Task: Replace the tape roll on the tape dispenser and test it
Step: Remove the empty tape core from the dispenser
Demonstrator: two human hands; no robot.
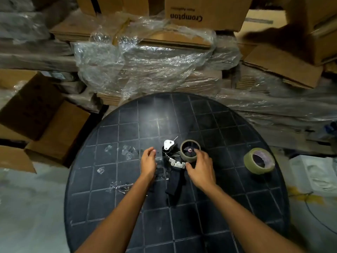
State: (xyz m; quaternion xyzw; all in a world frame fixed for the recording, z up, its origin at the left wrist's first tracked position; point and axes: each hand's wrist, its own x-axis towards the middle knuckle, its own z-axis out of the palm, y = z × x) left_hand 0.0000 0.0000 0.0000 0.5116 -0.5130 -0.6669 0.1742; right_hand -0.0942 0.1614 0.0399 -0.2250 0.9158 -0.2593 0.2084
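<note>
**Both hands at the dispenser, a second roll off to my right**

The tape dispenser point(173, 161) lies on its side near the middle of the round dark table point(113, 212), its black handle pointing back toward me and its metal plates catching the light. A tape roll point(190, 150) sits on the dispenser's hub, open side up. My right hand point(201, 168) is against that roll: my fingers point(197, 152) reach over its near rim while my thumb sits low by the metal bracket, so the fingers are spread around the roll, though I cannot tell how firmly they grip it. My left hand point(148, 162) hovers just left of the dispenser's roller end, fingers loosely curled and apart, holding nothing.

A second tape roll point(259, 161) lies well apart to my right, near the table's edge. Bits of crumpled clear tape point(127, 151) are scattered on the table to my left. Beyond the table, cardboard boxes point(204, 13) and plastic wrap point(145, 57) are piled up.
</note>
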